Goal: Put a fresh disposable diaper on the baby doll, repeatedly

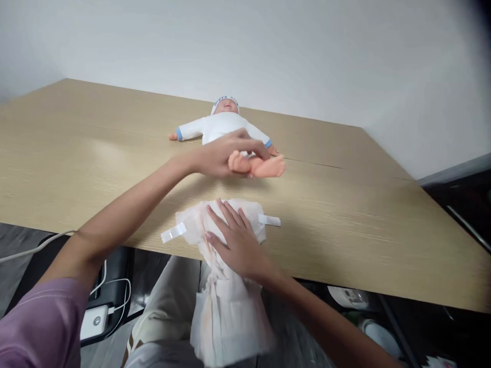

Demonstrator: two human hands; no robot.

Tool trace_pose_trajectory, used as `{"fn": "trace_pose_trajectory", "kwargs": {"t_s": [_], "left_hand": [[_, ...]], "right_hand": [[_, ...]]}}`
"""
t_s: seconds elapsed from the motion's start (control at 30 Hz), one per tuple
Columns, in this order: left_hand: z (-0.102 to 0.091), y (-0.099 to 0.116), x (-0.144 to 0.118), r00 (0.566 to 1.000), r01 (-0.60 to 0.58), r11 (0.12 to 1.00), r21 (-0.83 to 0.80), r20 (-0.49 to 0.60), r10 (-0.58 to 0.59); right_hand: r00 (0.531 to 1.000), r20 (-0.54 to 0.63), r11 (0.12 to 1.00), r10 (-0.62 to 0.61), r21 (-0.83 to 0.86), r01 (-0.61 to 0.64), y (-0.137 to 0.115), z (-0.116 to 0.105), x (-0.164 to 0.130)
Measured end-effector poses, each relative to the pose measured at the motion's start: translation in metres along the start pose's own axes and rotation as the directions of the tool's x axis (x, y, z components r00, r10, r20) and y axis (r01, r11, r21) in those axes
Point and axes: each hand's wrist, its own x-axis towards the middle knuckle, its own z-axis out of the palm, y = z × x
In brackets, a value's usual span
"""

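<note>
A baby doll (224, 125) in a white top with blue cuffs and a white printed cap lies on its back on the wooden table. My left hand (226, 152) is closed around the doll's legs, lifting its bare feet (264, 165) off the surface. Closer to me an unfolded white diaper (230, 317) lies partly on the table, its lower half hanging over the front edge. Its two side tabs (174, 232) are spread outward. My right hand (238, 243) rests flat on the diaper's upper part, fingers spread.
The wooden table (364, 220) meets a pale wall (268, 51) at the back. Below the front edge on the left, a black bag or seat (111, 306) holds a white device (94, 322) with a cable. A white cord (38, 248) runs at the left.
</note>
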Motion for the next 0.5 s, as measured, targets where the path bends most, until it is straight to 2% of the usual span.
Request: {"fn": "trace_pose_trajectory", "kwargs": {"t_s": [0.1, 0.2, 0.33, 0.5], "left_hand": [[-0.022, 0.0, 0.014, 0.998, 0.047, 0.997, -0.066, -0.039, -0.05], [-0.034, -0.002, 0.022, 0.996, 0.069, 0.989, -0.131, -0.054, -0.077], [-0.042, -0.005, 0.023, 0.991, 0.075, 0.984, -0.163, -0.099, -0.092], [-0.048, -0.008, 0.024, 0.991, 0.033, 0.98, -0.195, -0.121, -0.057]], "right_hand": [[1.0, 0.003, 1.0, 0.008, -0.026, -0.008, 0.008, -0.005, 0.029], [1.0, 0.0, 0.999, 0.011, -0.051, -0.011, 0.023, -0.008, 0.069], [1.0, -0.022, 0.996, 0.002, -0.088, -0.004, 0.051, -0.009, 0.136], [0.99, -0.133, 0.997, 0.038, -0.055, -0.045, 0.082, -0.009, 0.207]]}}
